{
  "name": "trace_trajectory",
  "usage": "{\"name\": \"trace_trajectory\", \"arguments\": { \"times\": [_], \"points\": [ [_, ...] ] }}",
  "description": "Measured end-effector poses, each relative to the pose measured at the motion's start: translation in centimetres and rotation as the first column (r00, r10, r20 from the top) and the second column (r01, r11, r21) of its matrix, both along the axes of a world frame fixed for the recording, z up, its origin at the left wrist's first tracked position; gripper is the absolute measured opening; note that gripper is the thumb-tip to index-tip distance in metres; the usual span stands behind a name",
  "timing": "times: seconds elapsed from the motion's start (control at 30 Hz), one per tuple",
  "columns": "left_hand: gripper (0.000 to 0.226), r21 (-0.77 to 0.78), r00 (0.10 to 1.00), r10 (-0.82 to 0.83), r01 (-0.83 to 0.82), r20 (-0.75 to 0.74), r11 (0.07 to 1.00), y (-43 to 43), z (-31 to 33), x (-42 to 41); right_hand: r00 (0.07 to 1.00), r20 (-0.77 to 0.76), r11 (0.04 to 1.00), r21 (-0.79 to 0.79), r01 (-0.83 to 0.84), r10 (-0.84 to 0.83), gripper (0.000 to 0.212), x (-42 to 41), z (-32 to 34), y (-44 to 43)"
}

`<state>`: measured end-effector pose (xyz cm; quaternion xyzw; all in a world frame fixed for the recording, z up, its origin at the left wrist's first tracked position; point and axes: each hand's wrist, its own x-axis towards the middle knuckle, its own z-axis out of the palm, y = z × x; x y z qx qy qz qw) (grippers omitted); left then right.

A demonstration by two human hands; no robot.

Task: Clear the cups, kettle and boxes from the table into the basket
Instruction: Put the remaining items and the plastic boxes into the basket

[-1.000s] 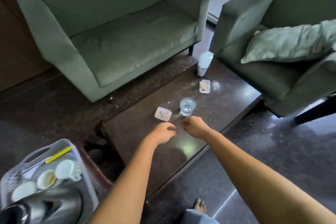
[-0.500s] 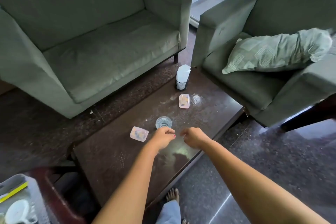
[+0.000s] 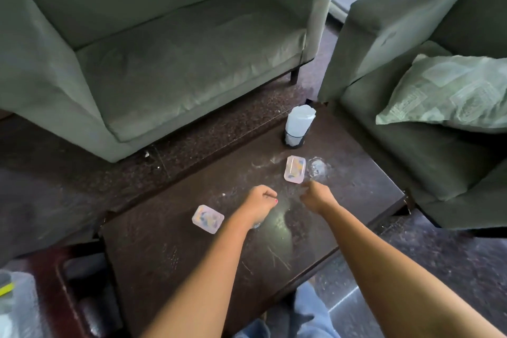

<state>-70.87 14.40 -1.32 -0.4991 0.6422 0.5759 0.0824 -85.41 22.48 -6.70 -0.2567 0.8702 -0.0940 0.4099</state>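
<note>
A green sofa (image 3: pixel 164 63) is standing beyond the table's (image 3: pixel 178 269) far long side, and a matching armchair (image 3: pixel 384 35) is sitting off the table's right end with a pale patterned pillow (image 3: pixel 452 90) lying on its seat. The dark, scratched table is carrying everything left to clear. A grey plastic basket (image 3: pixel 16 307), blurred, is showing off the table's near left corner. Both bare arms are reaching over the table's middle. The left hand (image 3: pixel 260 200) is hanging knuckles up with its fingers curled under, covering a glass cup (image 3: pixel 257 225) of which only a sliver is peeking out beneath the wrist; whether it is gripping the cup cannot be told. The right hand (image 3: pixel 318 197) is hovering with its fingers curled in and nothing visible in them. A mesh tissue holder (image 3: pixel 297 129) is standing at the table's far edge. One pink box (image 3: pixel 295 173) is lying just beyond the right hand, with a clear cup (image 3: pixel 317 167) just beside it, and a second pink box (image 3: pixel 208 219) is lying near the table's left side.
</note>
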Motion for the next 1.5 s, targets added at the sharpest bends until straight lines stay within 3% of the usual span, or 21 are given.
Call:
{"name": "trace_trajectory", "arguments": {
  "times": [0.13,0.27,0.5,0.67,0.77,0.83,0.93,1.03,1.13,1.23,1.3,1.37,1.43,1.5],
  "points": [
    [0.025,0.035,0.996,0.076,-0.078,0.045,0.996,-1.1,-3.3,-2.7,0.996,0.034,0.996,0.048,0.08,-0.082,0.056,-2.7,-3.3,-2.8],
    [0.02,0.018,0.986,0.154,-0.156,0.065,0.988,-2.0,-6.4,-4.9,0.99,-0.004,0.984,0.11,0.139,-0.14,0.053,-4.5,-7.1,-5.7],
    [0.016,-0.016,0.953,0.299,-0.299,0.048,0.954,-2.6,-10.0,-6.0,0.961,-0.063,0.957,0.091,0.276,-0.271,0.1,-5.4,-12.8,-8.8],
    [0.018,-0.022,0.893,0.45,-0.45,0.024,0.893,-2.8,-10.0,-4.5,0.979,-0.043,0.97,0.131,0.203,-0.199,0.084,-5.7,-13.2,-10.1],
    [0.021,0.0,0.817,0.576,-0.576,-0.01,0.817,-3.2,-9.4,-3.2,0.958,0.152,0.967,-0.05,0.252,-0.242,0.081,-4.6,-11.2,-11.1],
    [0.023,0.044,0.719,0.692,-0.691,-0.061,0.721,-3.6,-8.9,-2.3,0.848,0.442,0.9,-0.173,0.401,-0.293,0.076,-2.8,-8.9,-12.1],
    [0.028,0.206,0.529,0.837,-0.811,-0.142,0.547,-4.2,-7.7,-0.3,0.57,0.807,0.848,-0.19,0.495,-0.151,0.061,1.4,-5.5,-13.4],
    [0.041,0.36,0.407,0.893,-0.818,-0.19,0.45,-4.6,-6.9,2.7,0.331,0.944,0.88,-0.144,0.453,-0.016,0.039,5.7,-3.1,-13.9],
    [0.037,0.378,0.308,0.922,-0.845,-0.236,0.379,-3.9,-6.2,7.1,0.237,0.97,0.936,-0.123,0.33,0.044,0.035,9.2,-2.4,-13.9],
    [0.035,0.227,0.264,0.94,-0.923,-0.219,0.312,-2.4,-6.2,11.8,0.373,0.918,0.971,-0.198,0.134,0.136,0.03,12.5,-2.9,-14.2],
    [0.036,0.124,0.2,0.965,-0.967,-0.169,0.223,-1.5,-6.3,15.2,0.598,0.778,0.971,-0.24,0.005,0.189,0.028,14.8,-3.9,-14.7],
    [0.038,0.039,0.159,0.982,-0.986,-0.104,0.163,-0.6,-6.6,18.3,0.832,0.459,0.946,-0.235,-0.223,0.31,0.035,16.4,-5.6,-15.0],
    [0.035,-0.009,0.134,0.988,-0.991,-0.074,0.134,0.3,-7.1,20.9,0.867,0.164,0.882,-0.125,-0.455,0.471,0.045,17.8,-7.0,-14.8],
    [0.034,-0.051,0.134,0.988,-0.99,-0.073,0.131,1.0,-7.7,22.7,0.836,0.064,0.839,-0.034,-0.544,0.545,0.06,18.9,-8.5,-13.9]
  ]
}}
